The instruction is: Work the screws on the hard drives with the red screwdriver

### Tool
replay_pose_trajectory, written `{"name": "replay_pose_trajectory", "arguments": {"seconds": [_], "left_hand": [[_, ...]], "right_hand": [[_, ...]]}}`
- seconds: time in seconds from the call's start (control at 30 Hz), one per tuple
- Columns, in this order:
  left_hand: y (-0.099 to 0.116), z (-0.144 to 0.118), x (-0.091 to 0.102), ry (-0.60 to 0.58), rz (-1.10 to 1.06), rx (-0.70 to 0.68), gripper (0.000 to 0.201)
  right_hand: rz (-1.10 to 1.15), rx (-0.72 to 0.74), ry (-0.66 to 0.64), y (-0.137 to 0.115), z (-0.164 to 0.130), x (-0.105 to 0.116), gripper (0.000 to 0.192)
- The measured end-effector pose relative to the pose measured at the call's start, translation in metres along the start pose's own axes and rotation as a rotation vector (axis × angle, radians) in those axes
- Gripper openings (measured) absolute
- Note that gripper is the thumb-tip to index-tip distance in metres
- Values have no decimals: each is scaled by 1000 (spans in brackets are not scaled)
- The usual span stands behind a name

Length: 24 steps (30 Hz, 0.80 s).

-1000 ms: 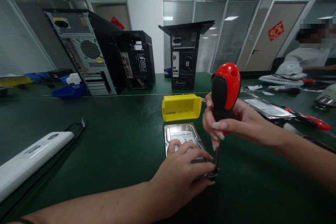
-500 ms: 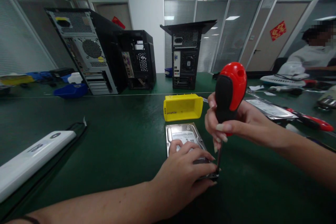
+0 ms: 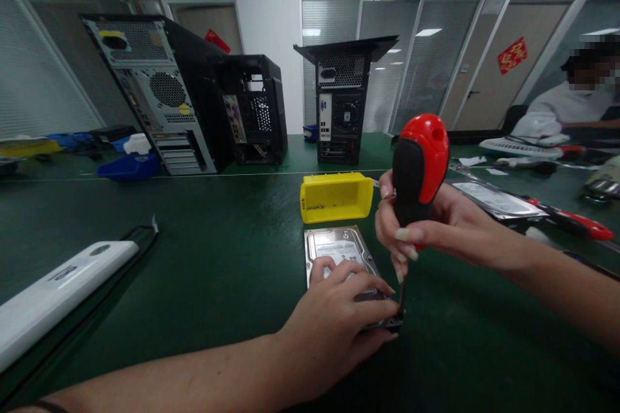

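Right hand (image 3: 431, 229) grips screwdriver (image 3: 417, 168); hard drive (image 3: 339, 246) lies beneath its tip.

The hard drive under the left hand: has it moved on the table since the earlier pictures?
No. The hard drive lies just in front of the yellow bin, as before, pinned by the left hand.

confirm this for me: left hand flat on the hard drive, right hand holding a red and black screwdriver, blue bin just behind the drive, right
Not quite: the head view shows the bin just behind the hard drive is yellow, not blue. The rest holds: left hand on the drive, right hand holding the red and black screwdriver.
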<state>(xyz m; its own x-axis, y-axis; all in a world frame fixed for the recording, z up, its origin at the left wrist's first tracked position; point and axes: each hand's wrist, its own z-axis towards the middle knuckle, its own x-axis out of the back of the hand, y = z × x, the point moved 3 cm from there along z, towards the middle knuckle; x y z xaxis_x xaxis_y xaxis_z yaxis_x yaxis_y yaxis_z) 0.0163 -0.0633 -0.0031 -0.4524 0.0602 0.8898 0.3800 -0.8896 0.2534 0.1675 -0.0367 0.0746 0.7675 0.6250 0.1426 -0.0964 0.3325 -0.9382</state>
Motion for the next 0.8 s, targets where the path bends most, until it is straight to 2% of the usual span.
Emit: {"name": "replay_pose_trajectory", "arguments": {"seconds": [0.5,0.8], "left_hand": [[-1,-1,-2,37,-13,7,22],[-1,-1,-1,16,-39,7,22]], "right_hand": [[12,11,-16,-1,0,-2,30],[41,-1,-29,-1,1,-3,31]]}}
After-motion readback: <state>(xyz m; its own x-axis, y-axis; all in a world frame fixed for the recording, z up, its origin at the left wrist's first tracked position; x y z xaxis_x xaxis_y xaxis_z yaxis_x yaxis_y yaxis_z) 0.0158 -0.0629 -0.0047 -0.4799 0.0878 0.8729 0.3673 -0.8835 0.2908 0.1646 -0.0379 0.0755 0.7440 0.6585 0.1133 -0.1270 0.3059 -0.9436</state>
